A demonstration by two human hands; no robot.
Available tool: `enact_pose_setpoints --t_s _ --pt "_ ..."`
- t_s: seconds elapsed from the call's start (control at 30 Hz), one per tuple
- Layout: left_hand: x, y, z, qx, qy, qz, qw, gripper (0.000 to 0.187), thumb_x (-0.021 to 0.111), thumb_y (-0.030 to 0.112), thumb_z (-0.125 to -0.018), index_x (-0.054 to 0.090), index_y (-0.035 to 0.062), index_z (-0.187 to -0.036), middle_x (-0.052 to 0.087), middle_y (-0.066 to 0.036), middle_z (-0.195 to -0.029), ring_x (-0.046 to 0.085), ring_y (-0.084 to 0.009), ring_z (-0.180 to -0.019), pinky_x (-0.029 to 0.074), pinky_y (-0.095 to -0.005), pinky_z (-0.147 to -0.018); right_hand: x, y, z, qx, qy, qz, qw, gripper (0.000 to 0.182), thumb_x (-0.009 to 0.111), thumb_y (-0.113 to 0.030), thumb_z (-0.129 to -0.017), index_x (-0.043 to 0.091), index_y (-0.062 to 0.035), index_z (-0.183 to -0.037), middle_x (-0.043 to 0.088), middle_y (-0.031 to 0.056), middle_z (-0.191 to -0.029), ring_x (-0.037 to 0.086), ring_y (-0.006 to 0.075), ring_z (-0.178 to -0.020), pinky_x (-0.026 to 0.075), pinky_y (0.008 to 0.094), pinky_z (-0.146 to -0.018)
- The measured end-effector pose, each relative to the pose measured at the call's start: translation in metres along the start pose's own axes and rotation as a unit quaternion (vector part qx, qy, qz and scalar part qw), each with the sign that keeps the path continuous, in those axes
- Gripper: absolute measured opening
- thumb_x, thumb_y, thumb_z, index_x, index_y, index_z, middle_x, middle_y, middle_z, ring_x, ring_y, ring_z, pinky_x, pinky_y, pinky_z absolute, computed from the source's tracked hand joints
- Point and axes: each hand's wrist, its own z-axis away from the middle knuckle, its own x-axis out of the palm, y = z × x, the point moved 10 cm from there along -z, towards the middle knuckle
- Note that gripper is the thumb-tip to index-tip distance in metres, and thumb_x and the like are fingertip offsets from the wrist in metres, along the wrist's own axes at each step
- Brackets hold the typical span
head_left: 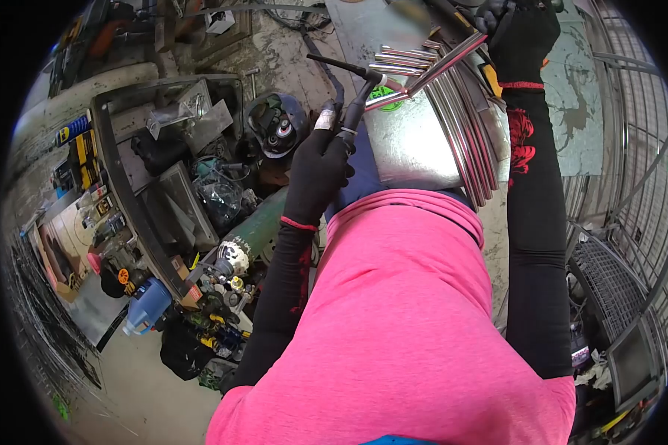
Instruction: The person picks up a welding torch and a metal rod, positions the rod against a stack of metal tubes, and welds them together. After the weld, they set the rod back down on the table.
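Observation:
My left hand point(318, 174), in a black glove with a red cuff, is closed around the handle of a TIG welding torch point(358, 110). The torch has a long black back cap, and its pale nozzle points right, close to a shiny metal tube point(447, 73). At the upper right my right hand point(525, 48), gloved the same way, is closed near the tube's upper end; its fingers are partly cut off by the frame's edge. The tube slants over a bright metal sheet point(412, 144). Several long tubes point(464, 133) lie side by side at the sheet's right, with shorter tubes point(404, 61) above.
A green gas cylinder point(263, 231) lies left of my body. Beyond it are a dark helmet-like bowl point(276, 122) with small items, a metal frame point(137, 200) around clutter, and a blue jug point(148, 304). Wire mesh point(649, 111) stands along the right.

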Motion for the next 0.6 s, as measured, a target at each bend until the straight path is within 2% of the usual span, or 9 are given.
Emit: enact_pose_setpoints --t_s 0.23,0.27,0.3,0.33,0.37,0.4,0.5,0.53,0.6 --pt "-0.002 -0.004 -0.001 -0.005 0.004 -0.021 1.000 0.028 0.063 0.024 -0.099 0.071 -0.0034 -0.100 0.067 -0.008 -0.074 0.064 -0.0127 -0.059 0.048 -0.0292 -0.054 -0.003 -0.003 -0.001 -0.007 0.007 0.029 1.000 0.020 0.058 -0.026 -0.107 0.069 -0.0093 -0.110 0.048 -0.0032 -0.059 0.041 0.0097 -0.039 0.033 0.0269 -0.036" --pt "-0.001 -0.003 0.000 -0.003 0.003 -0.019 1.000 0.028 0.063 0.023 -0.099 0.071 -0.0035 -0.101 0.067 -0.008 -0.075 0.064 -0.0125 -0.059 0.049 -0.0290 -0.054 0.008 0.018 0.000 0.132 -0.051 -0.204 0.969 0.021 0.058 -0.027 -0.107 0.068 -0.0093 -0.110 0.048 -0.0033 -0.059 0.041 0.0099 -0.039 0.033 0.0269 -0.036" --pt "-0.001 -0.003 0.001 -0.001 0.002 -0.017 1.000 0.028 0.063 0.023 -0.099 0.071 -0.0036 -0.103 0.068 -0.008 -0.077 0.064 -0.0124 -0.059 0.049 -0.0289 -0.053 0.029 0.029 0.009 0.260 -0.106 -0.421 0.862 0.021 0.058 -0.027 -0.107 0.068 -0.0092 -0.109 0.048 -0.0034 -0.059 0.041 0.0100 -0.039 0.034 0.0269 -0.036" --pt "0.000 -0.003 0.001 -0.001 0.003 -0.017 1.000 0.028 0.063 0.023 -0.099 0.071 -0.0036 -0.103 0.068 -0.008 -0.077 0.064 -0.0124 -0.059 0.049 -0.0289 -0.053 0.030 0.034 0.009 0.260 -0.106 -0.421 0.862 0.021 0.058 -0.027 -0.107 0.068 -0.0092 -0.109 0.048 -0.0034 -0.059 0.041 0.0100 -0.039 0.034 0.0269 -0.036" --pt "0.000 -0.003 0.000 0.005 0.005 -0.012 1.000 0.026 0.062 0.021 -0.101 0.071 -0.0032 -0.105 0.068 -0.007 -0.079 0.063 -0.0116 -0.059 0.049 -0.0284 -0.053 0.015 0.023 0.003 0.137 -0.053 -0.212 0.966 0.020 0.057 -0.027 -0.107 0.068 -0.0096 -0.109 0.048 -0.0035 -0.059 0.042 0.0101 -0.039 0.034 0.0268 -0.036" --pt "0.000 -0.003 0.000 0.010 0.007 -0.008 1.000 0.024 0.062 0.019 -0.103 0.071 -0.0028 -0.107 0.068 -0.006 -0.080 0.063 -0.0108 -0.059 0.049 -0.0279 -0.053 0.004 -0.001 0.001 0.003 0.004 0.013 1.000 0.020 0.057 -0.026 -0.107 0.068 -0.0099 -0.108 0.049 -0.0037 -0.059 0.043 0.0101 -0.040 0.035 0.0266 -0.037" --pt "0.004 -0.004 -0.001 0.016 -0.007 0.020 1.000 0.018 0.059 0.012 -0.107 0.070 0.0006 -0.115 0.064 -0.001 -0.084 0.058 -0.0061 -0.061 0.048 -0.0241 -0.053 -0.006 0.011 -0.008 -0.028 -0.026 -0.003 0.999 0.017 0.058 -0.022 -0.106 0.067 -0.0125 -0.118 0.054 -0.0017 -0.061 0.049 0.0106 -0.042 0.039 0.0277 -0.037" --pt "0.005 -0.020 -0.011 0.044 -0.014 0.053 0.998 0.042 0.065 0.019 -0.106 0.060 -0.0001 -0.143 0.068 -0.005 -0.087 0.057 -0.0092 -0.059 0.049 -0.0278 -0.055 -0.006 0.009 -0.010 -0.044 -0.027 0.004 0.999 0.023 0.054 -0.024 -0.107 0.065 -0.0110 -0.123 0.054 -0.0013 -0.065 0.050 0.0118 -0.046 0.042 0.0285 -0.042" --pt "-0.001 -0.016 -0.013 0.212 0.029 -0.078 0.974 0.035 0.062 0.017 -0.106 0.061 -0.0002 -0.136 0.069 -0.013 -0.089 0.064 -0.0222 -0.065 0.053 -0.0368 -0.062 -0.016 0.005 -0.020 -0.204 -0.112 0.213 0.949 0.036 0.046 -0.029 -0.109 0.062 -0.0079 -0.134 0.055 -0.0006 -0.072 0.053 0.0142 -0.055 0.047 0.0301 -0.052"
